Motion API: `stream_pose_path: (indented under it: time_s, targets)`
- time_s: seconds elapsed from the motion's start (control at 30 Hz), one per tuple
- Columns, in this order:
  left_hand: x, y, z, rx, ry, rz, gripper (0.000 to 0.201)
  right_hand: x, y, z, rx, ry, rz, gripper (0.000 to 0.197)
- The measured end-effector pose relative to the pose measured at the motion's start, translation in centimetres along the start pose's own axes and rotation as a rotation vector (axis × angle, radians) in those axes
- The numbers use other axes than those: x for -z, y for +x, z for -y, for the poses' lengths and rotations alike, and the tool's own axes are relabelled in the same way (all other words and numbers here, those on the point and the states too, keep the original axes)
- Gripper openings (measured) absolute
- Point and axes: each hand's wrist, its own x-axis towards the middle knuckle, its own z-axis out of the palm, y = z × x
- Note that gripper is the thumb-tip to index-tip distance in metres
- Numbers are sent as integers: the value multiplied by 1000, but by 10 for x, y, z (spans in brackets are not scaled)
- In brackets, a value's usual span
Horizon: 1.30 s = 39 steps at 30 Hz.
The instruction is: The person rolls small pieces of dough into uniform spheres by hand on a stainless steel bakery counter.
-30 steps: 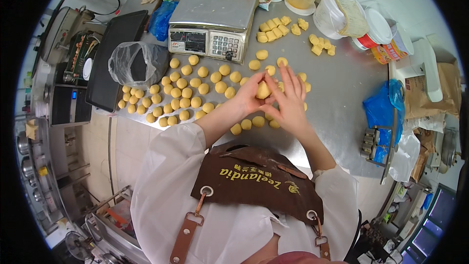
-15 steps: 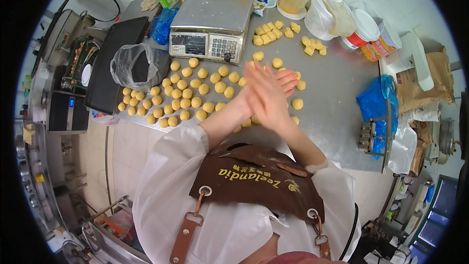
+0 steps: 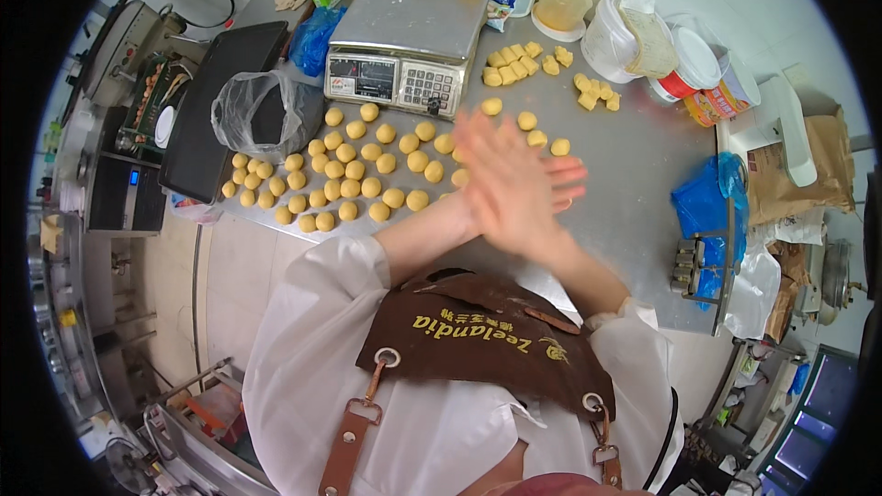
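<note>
Step in hand: rolling. Our hands, left hand (image 3: 542, 186) under right hand (image 3: 501, 179), lie flat, palm to palm above the desk (image 3: 634, 174); any dough between them is hidden. Rolled dough balls (image 3: 354, 179) lie left. Next, we judge: setting one down beside them

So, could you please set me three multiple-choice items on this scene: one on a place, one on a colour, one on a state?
1. Where is the weighing scale?
A. behind the dough balls
B. on the floor
C. on the person's lap

2. What colour are the dough balls?
A. green
B. yellow
C. black

3. How are the left hand and right hand?
A. far apart
B. gripping the scale
C. pressed palm to palm

A: it stands beyond them on the table.
B: all pale yellow.
C: palms meet above the table.
</note>
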Motion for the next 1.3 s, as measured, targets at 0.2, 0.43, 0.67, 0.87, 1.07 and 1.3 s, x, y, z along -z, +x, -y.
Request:
stream_pose_path:
  time_s: [0.2, 0.43, 0.67, 0.87, 1.07, 1.3]
  targets:
    - [-30, -4, -7, -18, 34, -53, 93, 4, -1, -8, -94, -156, -4, 59]
    - [5, 5, 30, -631, 273, -183, 55, 18, -8, -19, -178, -347, 79, 92]
    - [6, -3, -38, 19, -153, -621, 34, 38, -30, -28, -148, -360, 77, 89]
    - [25, -13, -38, 36, -118, -601, 40, 42, -46, -36, -273, -127, 8, 73]
    - [54, -18, -44, -53, 368, -695, 41, 38, -74, -53, -446, -107, 29, 65]
    - [78, -25, -29, -206, 624, -838, 39, 30, -77, -71, -521, -63, 45, 60]
